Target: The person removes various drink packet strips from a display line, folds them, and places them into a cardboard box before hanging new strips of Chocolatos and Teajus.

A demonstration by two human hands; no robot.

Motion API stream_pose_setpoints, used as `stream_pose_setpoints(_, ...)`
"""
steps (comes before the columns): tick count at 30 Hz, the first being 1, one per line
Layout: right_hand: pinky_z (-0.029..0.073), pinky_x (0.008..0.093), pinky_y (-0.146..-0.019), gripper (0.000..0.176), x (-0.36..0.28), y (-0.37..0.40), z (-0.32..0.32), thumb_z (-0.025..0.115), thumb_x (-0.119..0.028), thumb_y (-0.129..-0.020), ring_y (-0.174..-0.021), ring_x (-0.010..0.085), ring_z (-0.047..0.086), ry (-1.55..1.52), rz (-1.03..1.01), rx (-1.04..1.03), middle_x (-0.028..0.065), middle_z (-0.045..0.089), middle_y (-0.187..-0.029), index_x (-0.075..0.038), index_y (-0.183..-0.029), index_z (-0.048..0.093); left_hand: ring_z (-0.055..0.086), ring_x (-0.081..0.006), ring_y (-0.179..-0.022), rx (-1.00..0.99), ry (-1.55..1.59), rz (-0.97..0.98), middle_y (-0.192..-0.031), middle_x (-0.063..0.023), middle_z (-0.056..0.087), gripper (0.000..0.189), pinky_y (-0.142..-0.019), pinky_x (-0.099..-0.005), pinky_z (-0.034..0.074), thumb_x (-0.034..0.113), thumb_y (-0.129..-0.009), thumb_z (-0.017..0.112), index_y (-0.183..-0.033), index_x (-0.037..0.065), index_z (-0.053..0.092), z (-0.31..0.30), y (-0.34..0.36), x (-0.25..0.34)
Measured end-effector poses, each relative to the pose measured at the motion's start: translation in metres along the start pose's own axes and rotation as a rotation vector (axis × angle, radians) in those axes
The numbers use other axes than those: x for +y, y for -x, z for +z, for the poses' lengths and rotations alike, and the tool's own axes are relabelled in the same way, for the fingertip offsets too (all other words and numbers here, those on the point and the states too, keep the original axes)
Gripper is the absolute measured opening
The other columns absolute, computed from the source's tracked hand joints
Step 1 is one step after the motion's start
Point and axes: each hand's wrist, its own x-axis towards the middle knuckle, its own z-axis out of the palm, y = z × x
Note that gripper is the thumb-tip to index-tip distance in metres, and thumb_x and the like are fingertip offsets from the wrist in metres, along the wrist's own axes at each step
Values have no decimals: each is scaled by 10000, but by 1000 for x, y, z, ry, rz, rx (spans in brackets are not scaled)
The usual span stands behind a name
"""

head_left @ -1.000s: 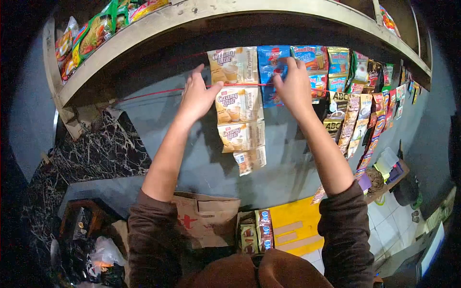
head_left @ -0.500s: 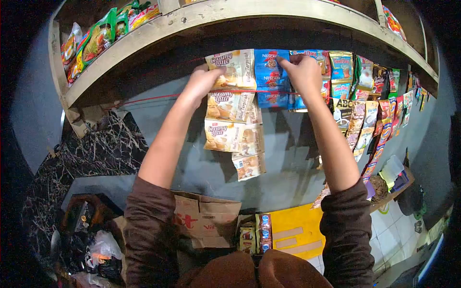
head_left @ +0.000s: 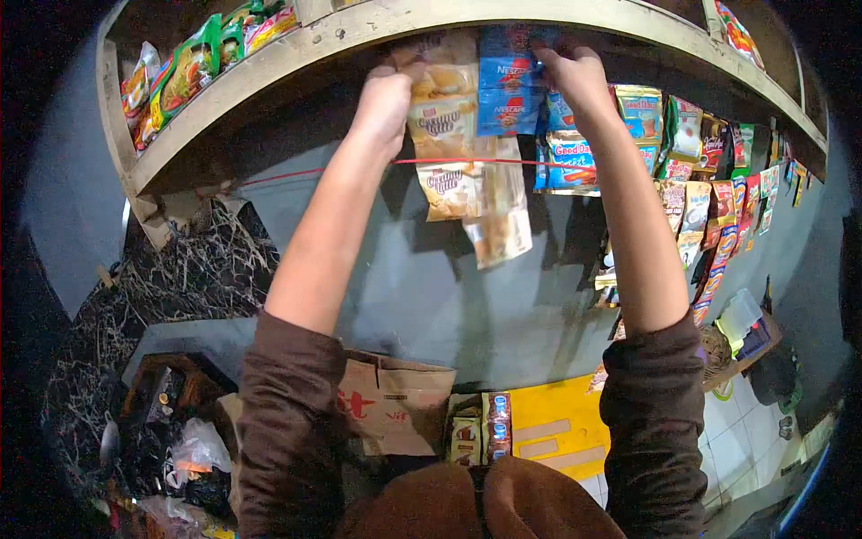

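Note:
Both of my hands are raised just under the shelf. My left hand (head_left: 384, 103) is closed at the upper left edge of the cream-coloured Creamy Latte sachet strip (head_left: 446, 126). Beside it hangs the blue Nescafe sachet strip (head_left: 510, 90), and my right hand (head_left: 575, 79) is closed at its upper right edge. A red string (head_left: 449, 161) crosses in front of the lower Creamy Latte sachets. The lowest sachets are blurred, and the tops of the strips sit in shadow. Good Day sachets (head_left: 567, 166) hang right next to my right forearm.
The wooden shelf (head_left: 413, 20) arches overhead, with green food packets (head_left: 190, 76) at its left. More sachet strips (head_left: 696, 211) hang at the right. Below are a cardboard box (head_left: 400, 409), a yellow panel (head_left: 561, 422) and plastic bags (head_left: 199, 449) at the lower left.
Both hands have moved up with the Creamy Latte and Nescafe strips, closer to the shelf. The red string now crosses lower on the Creamy Latte strip, below the Nescafe sachets.

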Motion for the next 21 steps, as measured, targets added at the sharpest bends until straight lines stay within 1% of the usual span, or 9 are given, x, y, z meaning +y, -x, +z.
stream_pose_setpoints(2, 393, 232, -594, 283, -14, 14, -13, 583, -216, -739, -602, 111, 472, -185, 45, -86, 61, 553, -752, 33, -863, 528, 481, -177, -956, -55, 3, 208, -1022, -105, 517, 231, -852, -305, 348, 112, -818, 444, -1008, -19, 458, 5, 6, 9)
stream_pose_setpoints(3, 407, 246, -563, 400, -10, 16, -17, 632, -320, -675, -588, 122, 497, -184, -60, -26, 87, 569, -694, 50, -811, 562, 473, -176, -971, -115, 80, 228, -1040, -98, 507, 244, -867, -309, 337, 111, -821, 439, -1033, -9, 443, 6, 9, 10)
stream_pose_setpoints(7, 409, 198, -502, 376, -2, 27, -30, 619, -349, -704, -537, 73, 505, -327, 15, -171, 34, 569, -662, 15, -786, 567, 451, -180, -1010, -162, 286, 249, -1089, -79, 479, 286, -904, -328, 307, 98, -823, 425, -1097, 18, 397, -1, 24, -1)
stream_pose_setpoints(10, 444, 227, -541, 234, -13, 52, -47, 584, -245, -750, -582, 94, 543, -623, 232, -205, 46, 577, -696, -27, -814, 527, 434, -175, -1036, -204, 366, 144, -1097, -87, 467, 365, -910, -313, 301, 80, -774, 475, -1119, 15, 377, -16, 62, -17)
stream_pose_setpoints(12, 437, 236, -575, 172, 8, 56, -52, 561, -177, -753, -640, 97, 538, -609, 250, -287, 47, 575, -766, -38, -843, 515, 395, -199, -1093, -281, 275, 80, -1167, -115, 421, 482, -936, -326, 280, 150, -749, 510, -1164, -18, 333, -16, 87, -22)
stream_pose_setpoints(14, 440, 239, -597, 163, 18, 61, -54, 551, -142, -745, -684, 101, 541, -584, 280, -370, 54, 574, -802, -38, -862, 507, 434, -190, -1059, -377, 485, -180, -1148, -115, 443, 450, -894, -322, 339, 188, -778, 497, -1154, -16, 359, -20, 94, -34)
stream_pose_setpoints(15, 443, 247, -622, 171, 23, 62, -53, 547, -124, -740, -727, 102, 540, -623, 206, -441, 57, 572, -822, -38, -880, 502, 434, -190, -1059, -381, 485, -179, -1148, -115, 443, 450, -894, -322, 339, 188, -778, 497, -1154, -16, 359, -14, 90, -33)
stream_pose_setpoints(17, 454, 249, -627, 186, 10, 73, -57, 551, -127, -747, -702, 105, 550, -576, 336, -441, 63, 575, -818, -25, -895, 504, 510, -174, -952, -125, 288, -480, -1060, -109, 508, 379, -817, -299, 411, 206, -803, 487, -1104, -13, 415, 3, 79, -32)
stream_pose_setpoints(21, 465, 231, -607, 238, 17, 80, -51, 566, -167, -761, -677, 103, 564, -581, 455, -570, 78, 584, -825, 5, -912, 502, 566, -149, -801, -91, 141, -264, -904, -91, 564, 245, -710, -262, 465, 165, -812, 488, -996, 4, 473, 11, 47, -40)
